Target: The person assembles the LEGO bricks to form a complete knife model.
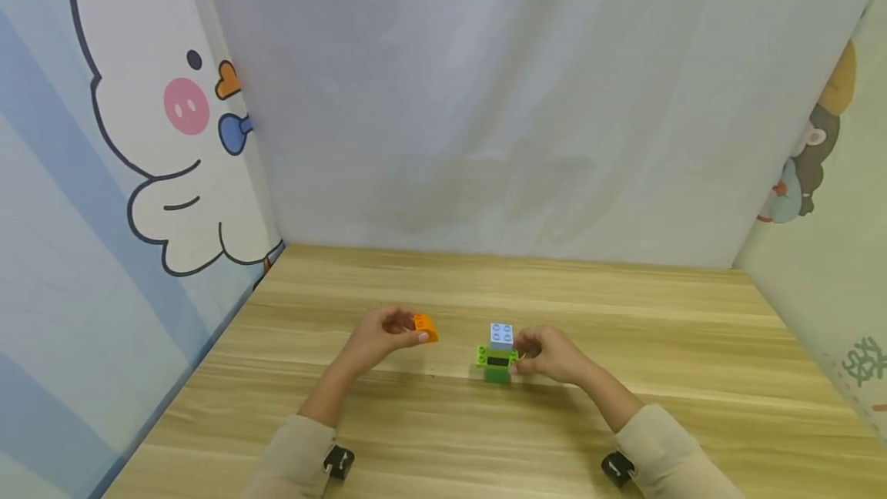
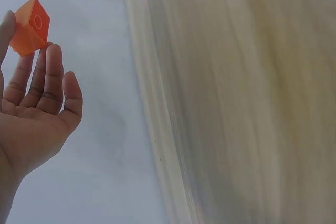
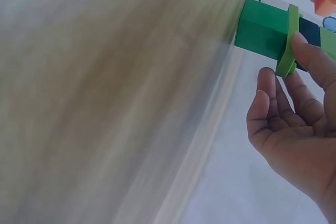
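Between thumb and fingers, my left hand (image 1: pixel 377 337) pinches an orange toy brick (image 1: pixel 425 327) with a curved side, held above the table. The same orange brick (image 2: pixel 32 27) appears at the upper left of the left wrist view. To its right stands an upright stack of toy bricks, with a green brick (image 1: pixel 495 376) at the bottom, a lime-green plate (image 1: pixel 481 356) jutting out sideways, a dark piece, and a pale blue studded brick (image 1: pixel 501 336) on top. My right hand (image 1: pixel 550 354) pinches the plate's right end; the right wrist view shows the thumb on this lime-green plate (image 3: pixel 287 45).
The wood-grain table (image 1: pixel 443 437) lies under both hands. A pale curtain (image 1: pixel 485 98) rises along its back edge. Printed panels border the left and right sides, the left one with a white cartoon figure (image 1: pixel 138 37). Each sleeve has a black device (image 1: pixel 339 462) at the wrist.
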Demonstrator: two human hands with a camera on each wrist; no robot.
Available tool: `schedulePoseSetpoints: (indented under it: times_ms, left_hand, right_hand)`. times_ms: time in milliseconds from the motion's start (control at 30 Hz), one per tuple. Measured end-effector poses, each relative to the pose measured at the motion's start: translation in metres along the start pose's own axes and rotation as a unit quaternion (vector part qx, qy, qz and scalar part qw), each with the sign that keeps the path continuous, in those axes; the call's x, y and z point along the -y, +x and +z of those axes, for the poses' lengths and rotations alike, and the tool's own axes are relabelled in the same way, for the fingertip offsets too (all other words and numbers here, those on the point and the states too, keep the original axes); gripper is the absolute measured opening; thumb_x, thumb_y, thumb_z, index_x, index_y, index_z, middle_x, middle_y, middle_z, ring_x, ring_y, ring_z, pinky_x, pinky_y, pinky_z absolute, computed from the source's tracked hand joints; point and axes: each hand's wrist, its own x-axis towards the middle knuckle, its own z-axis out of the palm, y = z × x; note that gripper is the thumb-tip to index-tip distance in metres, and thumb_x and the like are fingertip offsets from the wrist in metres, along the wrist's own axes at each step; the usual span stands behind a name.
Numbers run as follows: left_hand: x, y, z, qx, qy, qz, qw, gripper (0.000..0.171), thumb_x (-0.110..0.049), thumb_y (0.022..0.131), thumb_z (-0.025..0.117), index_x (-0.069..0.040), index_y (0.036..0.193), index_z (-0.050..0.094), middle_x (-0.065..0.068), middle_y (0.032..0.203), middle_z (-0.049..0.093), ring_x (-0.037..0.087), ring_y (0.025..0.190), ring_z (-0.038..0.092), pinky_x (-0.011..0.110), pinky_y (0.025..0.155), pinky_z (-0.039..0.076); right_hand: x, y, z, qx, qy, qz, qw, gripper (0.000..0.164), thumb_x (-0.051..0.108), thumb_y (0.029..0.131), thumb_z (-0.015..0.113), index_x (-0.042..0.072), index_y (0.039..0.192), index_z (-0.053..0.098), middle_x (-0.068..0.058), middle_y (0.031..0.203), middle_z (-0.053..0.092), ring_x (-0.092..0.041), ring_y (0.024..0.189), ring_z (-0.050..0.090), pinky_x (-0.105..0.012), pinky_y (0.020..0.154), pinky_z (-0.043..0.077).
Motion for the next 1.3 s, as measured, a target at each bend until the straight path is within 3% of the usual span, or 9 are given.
schedulePoseSetpoints:
  times_ms: [233, 400, 933, 1300]
  left_hand:
    - [-0.009, 0.004, 0.010, -0.006, -0.026, 0.022, 0.9994, 0.034, -0.022, 0.079, 0.076, -0.006, 0.107, 0.065, 0.003, 0.091, 0.063, 0.019, 0.079, 0.059, 0.030, 0.070, 0.050]
    - [-0.012, 0.007, 0.017, -0.003, -0.036, 0.038, 0.9987, 0.036, -0.026, 0.078, 0.077, -0.007, 0.105, 0.066, 0.003, 0.090, 0.063, 0.020, 0.078, 0.060, 0.033, 0.070, 0.051]
    - [-0.021, 0.016, 0.037, -0.005, -0.057, 0.043, 0.9974, 0.037, -0.027, 0.078, 0.076, -0.007, 0.108, 0.066, 0.002, 0.092, 0.064, 0.019, 0.080, 0.060, 0.032, 0.071, 0.051]
    - [-0.039, 0.022, 0.051, 0.003, -0.080, 0.040, 0.9960, 0.037, -0.023, 0.081, 0.074, -0.006, 0.112, 0.064, 0.006, 0.097, 0.063, 0.021, 0.083, 0.059, 0.033, 0.071, 0.050]
  right_hand:
    - [0.001, -0.001, -0.001, 0.001, -0.002, 0.002, 1.000, 0.031, 0.010, 0.075, 0.078, -0.005, 0.097, 0.063, -0.006, 0.088, 0.063, -0.019, 0.078, 0.059, -0.033, 0.069, 0.050]
    - [0.001, 0.001, 0.000, 0.002, -0.001, 0.004, 1.000, 0.031, 0.010, 0.074, 0.078, -0.005, 0.098, 0.063, -0.006, 0.088, 0.063, -0.019, 0.078, 0.060, -0.033, 0.069, 0.050]
    - [-0.003, 0.003, 0.000, 0.011, 0.009, -0.005, 1.000, 0.033, 0.010, 0.075, 0.078, -0.006, 0.099, 0.062, -0.006, 0.089, 0.063, -0.020, 0.080, 0.060, -0.034, 0.071, 0.051]
    - [-0.003, 0.004, 0.000, 0.015, 0.015, -0.005, 1.000, 0.030, 0.006, 0.074, 0.077, -0.005, 0.097, 0.062, -0.006, 0.086, 0.064, -0.020, 0.079, 0.061, -0.033, 0.070, 0.051]
